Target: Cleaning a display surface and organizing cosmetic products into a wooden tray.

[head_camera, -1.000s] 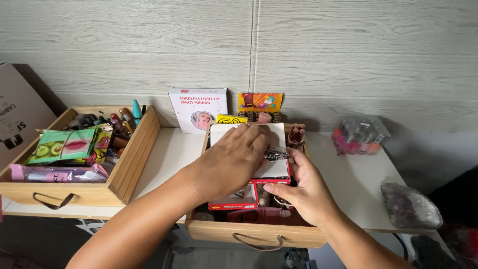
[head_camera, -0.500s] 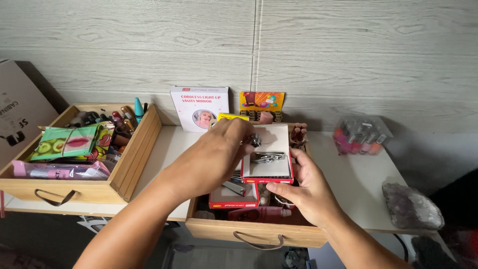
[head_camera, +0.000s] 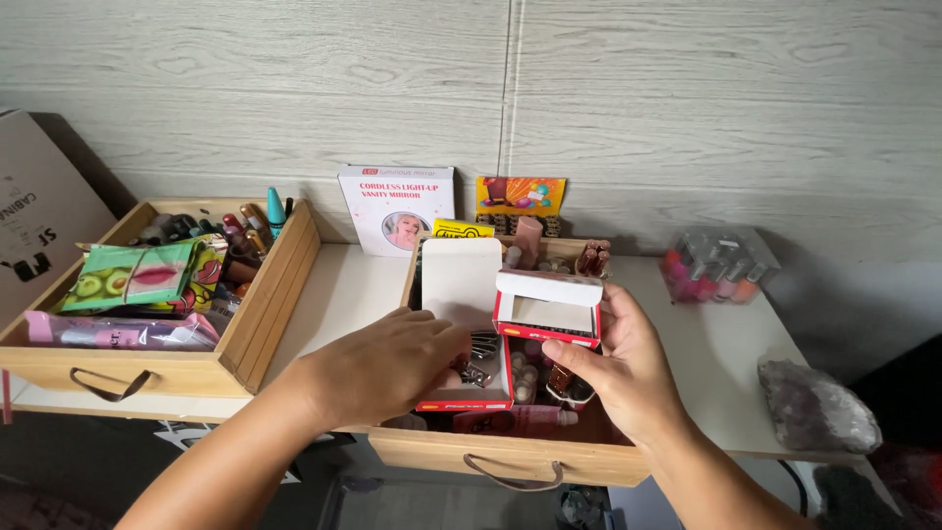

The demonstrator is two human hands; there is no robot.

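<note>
While the left hand's [head_camera: 388, 365] fingers [head_camera: 453, 345] are pinched on black binder clips [head_camera: 478, 355], the red-and-white box [head_camera: 546, 314], gripped by the right hand [head_camera: 628, 373], is best kept level over the wooden drawer [head_camera: 510, 456], at six o'clock on the worktop [head_camera: 343, 285].

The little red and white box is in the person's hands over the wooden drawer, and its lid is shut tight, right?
Not quite. The head view shows the little red and white box with its lid flipped open, not shut. The rest is right: the left hand and the right hand have it over the wooden drawer.
</note>
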